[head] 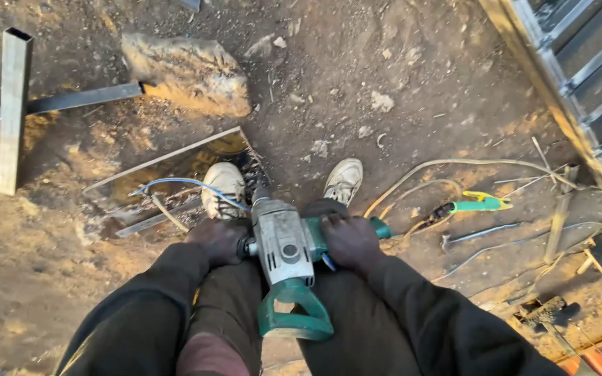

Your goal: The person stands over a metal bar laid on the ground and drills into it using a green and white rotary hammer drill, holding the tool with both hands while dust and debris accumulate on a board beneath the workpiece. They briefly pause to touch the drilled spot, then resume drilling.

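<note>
Gripping a heavy grey-green power drill (288, 261) with both hands, pointed down between my shoes (223, 188).

Left hand (216, 240) closed on the side handle, right hand (348, 240) closed on the body — looks weighty, rigid, best held two-handed. Farther out: flat metal frame (168, 160), square steel tube (12, 104), rock (186, 73) on dirt.

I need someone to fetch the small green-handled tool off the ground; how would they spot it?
Start at the metal gate frame on the right, then follow the pale cables across the dirt toward the shoes. The green-handled tool lies there, alone in having a green and yellow grip.
</note>
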